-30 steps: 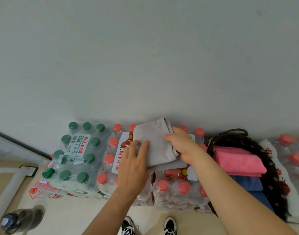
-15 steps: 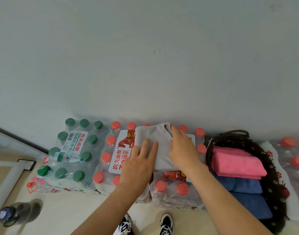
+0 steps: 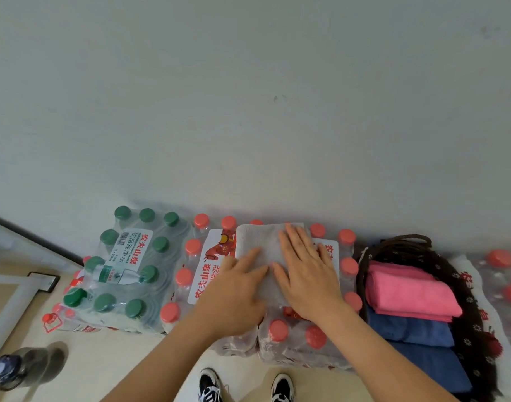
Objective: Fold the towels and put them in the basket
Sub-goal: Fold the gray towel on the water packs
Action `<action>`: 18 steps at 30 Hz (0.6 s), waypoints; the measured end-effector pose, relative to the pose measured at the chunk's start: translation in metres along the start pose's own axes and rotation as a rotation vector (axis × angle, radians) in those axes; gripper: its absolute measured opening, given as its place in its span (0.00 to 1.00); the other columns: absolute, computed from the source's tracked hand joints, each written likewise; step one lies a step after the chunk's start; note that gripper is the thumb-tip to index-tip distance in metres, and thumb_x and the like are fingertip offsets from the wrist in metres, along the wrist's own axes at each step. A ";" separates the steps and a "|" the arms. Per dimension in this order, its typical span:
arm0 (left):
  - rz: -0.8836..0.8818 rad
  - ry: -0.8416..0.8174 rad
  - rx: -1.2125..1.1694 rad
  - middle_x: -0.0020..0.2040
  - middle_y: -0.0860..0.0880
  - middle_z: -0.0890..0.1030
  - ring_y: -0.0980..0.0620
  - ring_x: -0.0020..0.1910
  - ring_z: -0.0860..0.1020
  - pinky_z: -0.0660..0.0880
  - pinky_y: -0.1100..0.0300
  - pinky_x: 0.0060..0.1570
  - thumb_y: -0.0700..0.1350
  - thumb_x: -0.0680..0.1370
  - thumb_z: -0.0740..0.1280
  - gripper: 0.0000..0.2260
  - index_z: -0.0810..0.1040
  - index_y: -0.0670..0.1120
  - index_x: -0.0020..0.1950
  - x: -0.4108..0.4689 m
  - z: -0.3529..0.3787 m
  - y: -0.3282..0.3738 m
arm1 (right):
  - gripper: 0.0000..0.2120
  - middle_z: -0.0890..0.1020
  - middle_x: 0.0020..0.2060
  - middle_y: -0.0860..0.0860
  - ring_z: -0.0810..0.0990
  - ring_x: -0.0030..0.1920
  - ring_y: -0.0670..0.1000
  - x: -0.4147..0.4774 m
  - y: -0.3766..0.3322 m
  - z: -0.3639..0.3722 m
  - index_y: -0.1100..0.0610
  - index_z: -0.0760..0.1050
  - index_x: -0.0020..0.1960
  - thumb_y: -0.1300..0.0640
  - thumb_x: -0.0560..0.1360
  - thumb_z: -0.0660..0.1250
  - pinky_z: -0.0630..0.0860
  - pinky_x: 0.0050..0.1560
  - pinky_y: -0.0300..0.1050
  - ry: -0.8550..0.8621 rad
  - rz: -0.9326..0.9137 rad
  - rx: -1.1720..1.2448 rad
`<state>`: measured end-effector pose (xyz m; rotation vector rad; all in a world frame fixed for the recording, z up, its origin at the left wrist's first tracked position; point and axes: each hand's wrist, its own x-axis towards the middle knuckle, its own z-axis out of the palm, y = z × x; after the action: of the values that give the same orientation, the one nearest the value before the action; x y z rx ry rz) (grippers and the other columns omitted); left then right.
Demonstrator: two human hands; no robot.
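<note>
Pressing folded grey towel (image 3: 257,242) flat: left grip (image 3: 234,294), right grip (image 3: 309,277) both released, palms down; long axis toward wall (image 3: 248,111).

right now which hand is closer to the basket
Right. The right hand lies flat on the grey towel, just left of the basket; the left hand presses the towel's other side, farther away.

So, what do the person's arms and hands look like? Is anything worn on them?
The left forearm and the right forearm are bare as far as the picture shows, with no sleeve in view. The left hand and the right hand wear no gloves, and no ring, watch or bracelet is visible.
</note>
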<state>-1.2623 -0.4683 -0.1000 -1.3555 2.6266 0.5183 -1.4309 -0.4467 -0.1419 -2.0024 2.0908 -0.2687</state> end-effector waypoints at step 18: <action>-0.609 0.756 -1.280 0.49 0.51 0.81 0.51 0.46 0.80 0.79 0.50 0.49 0.35 0.74 0.66 0.16 0.78 0.55 0.52 -0.014 0.008 -0.007 | 0.30 0.63 0.75 0.53 0.65 0.71 0.53 -0.006 -0.077 -0.030 0.53 0.61 0.74 0.47 0.73 0.57 0.65 0.66 0.56 -0.007 -0.274 0.141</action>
<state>-1.2485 -0.4587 -0.1054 -2.9929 1.8803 2.0650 -1.3663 -0.4455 -0.0910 -2.1953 1.7358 -0.4427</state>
